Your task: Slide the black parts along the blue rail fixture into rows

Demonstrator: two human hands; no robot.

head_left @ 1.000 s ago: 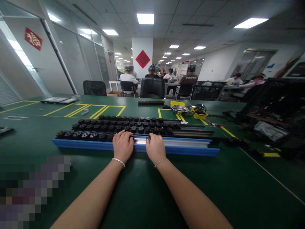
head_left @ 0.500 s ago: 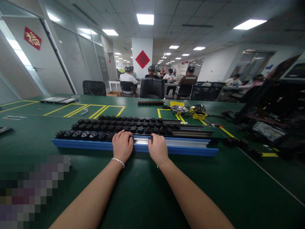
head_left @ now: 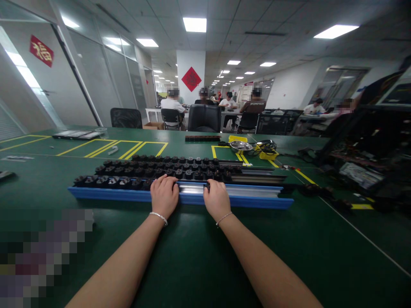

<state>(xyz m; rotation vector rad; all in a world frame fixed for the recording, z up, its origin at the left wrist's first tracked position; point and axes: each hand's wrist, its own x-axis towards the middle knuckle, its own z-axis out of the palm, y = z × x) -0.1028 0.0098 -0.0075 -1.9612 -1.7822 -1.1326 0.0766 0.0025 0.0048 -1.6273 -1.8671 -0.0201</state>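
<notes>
A long blue rail (head_left: 109, 195) with a silvery inner channel (head_left: 192, 188) lies across the green table in front of me. Black socket modules (head_left: 124, 182) sit in a row along its left part. My left hand (head_left: 164, 196) curls over the row's right end, fingers closed on a black module that is mostly hidden. To the right, past a bare stretch of channel, my right hand (head_left: 217, 197) is closed on a small black socket module (head_left: 208, 186) in the channel. Only a bit of that piece shows beside the thumb.
Behind the blue rail lie more rails with rows of black modules (head_left: 167, 164). Farther back are a metal bowl (head_left: 241, 146), a yellow bin (head_left: 268, 155) with cables, and a short dark strip (head_left: 202, 138). Dark equipment (head_left: 362, 145) stands at the right. Several people sit at far desks.
My right hand has slid slightly right along the blue rail, widening the bare stretch of channel between the hands. My left hand stays in place on the row's end.
</notes>
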